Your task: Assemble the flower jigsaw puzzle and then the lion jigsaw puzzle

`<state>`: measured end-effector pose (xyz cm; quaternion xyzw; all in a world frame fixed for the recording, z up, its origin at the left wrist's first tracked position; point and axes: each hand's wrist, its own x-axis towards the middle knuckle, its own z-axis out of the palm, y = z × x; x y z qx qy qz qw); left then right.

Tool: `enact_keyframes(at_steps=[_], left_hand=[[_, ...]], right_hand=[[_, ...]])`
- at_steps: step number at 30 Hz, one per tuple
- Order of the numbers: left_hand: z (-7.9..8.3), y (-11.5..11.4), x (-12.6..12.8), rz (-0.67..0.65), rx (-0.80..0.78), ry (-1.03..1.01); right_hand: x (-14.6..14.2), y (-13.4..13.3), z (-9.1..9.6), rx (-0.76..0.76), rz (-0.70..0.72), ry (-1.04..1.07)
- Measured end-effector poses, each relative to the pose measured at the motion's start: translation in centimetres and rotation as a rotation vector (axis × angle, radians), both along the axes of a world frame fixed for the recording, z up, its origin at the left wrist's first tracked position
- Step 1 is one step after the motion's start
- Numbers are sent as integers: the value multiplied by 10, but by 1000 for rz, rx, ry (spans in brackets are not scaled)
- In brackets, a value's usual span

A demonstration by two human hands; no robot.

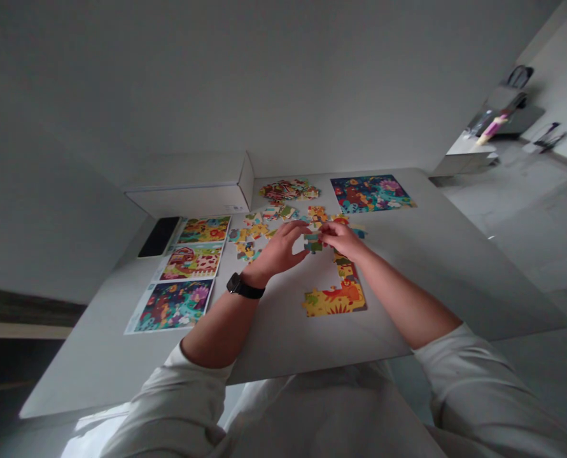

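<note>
Both my hands meet over the middle of the white table. My left hand, with a black watch on its wrist, and my right hand pinch a small teal and green puzzle piece between them. Just below them lies a partly built L-shaped puzzle section in orange and yellow. Loose puzzle pieces are scattered just beyond my left hand.
A heap of pieces and a finished dark blue puzzle lie at the table's far side. A sheet of three reference pictures lies at the left, beside a black phone. A white box stands behind them.
</note>
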<state>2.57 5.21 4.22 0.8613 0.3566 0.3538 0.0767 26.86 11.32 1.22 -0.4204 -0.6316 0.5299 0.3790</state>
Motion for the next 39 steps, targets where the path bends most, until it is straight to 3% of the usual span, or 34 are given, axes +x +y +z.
enact_keyframes(at_steps=[8, 13, 16, 20, 24, 29, 39], left_hand=[[-5, 3, 2, 3, -35, 99], [6, 3, 1, 24, -41, 17], [12, 7, 9, 14, -47, 20], [5, 18, 28, -13, -65, 135], [-17, 27, 42, -19, -112, 207], [-39, 29, 42, 37, -148, 187], [-48, 34, 44, 52, -119, 246]], right_hand=[[-1, -4, 4, 61, -9, -89], [35, 3, 27, 340, -178, -289], [60, 1, 35, 427, -130, -471], [72, -8, 22, 523, -8, -680], [71, -14, 2, 604, -9, -781], [72, -16, -4, 642, 26, -811], [71, -18, -10, 635, 43, -816]])
